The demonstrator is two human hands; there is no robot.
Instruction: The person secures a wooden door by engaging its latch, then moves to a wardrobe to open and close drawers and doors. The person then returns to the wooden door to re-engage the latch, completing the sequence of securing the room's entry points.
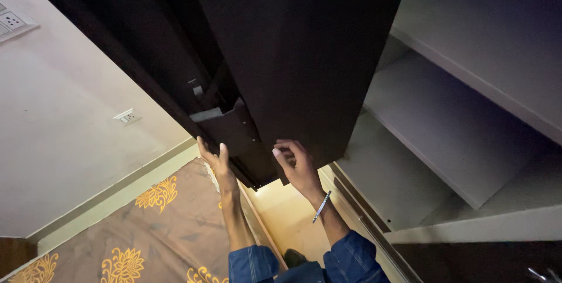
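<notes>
A tall dark brown wardrobe door (304, 54) stands open, and a dark drawer (234, 136) sticks out at its lower part. My left hand (215, 166) lies flat with fingers stretched against the drawer's lower left edge. My right hand (297, 166) curls its fingers around the bottom edge of the dark door panel, next to the drawer. A thin bracelet (321, 207) sits on my right wrist. Both forearms come up from blue denim sleeves (304, 262) at the bottom of the view.
Pale wardrobe shelves (456, 125) fill the right side. A cream wall (64, 119) with a socket plate (127, 117) and a switch panel (12, 22) is at the left. Below lies a brown cloth with yellow flowers (146, 230) and a tan floor (290, 215).
</notes>
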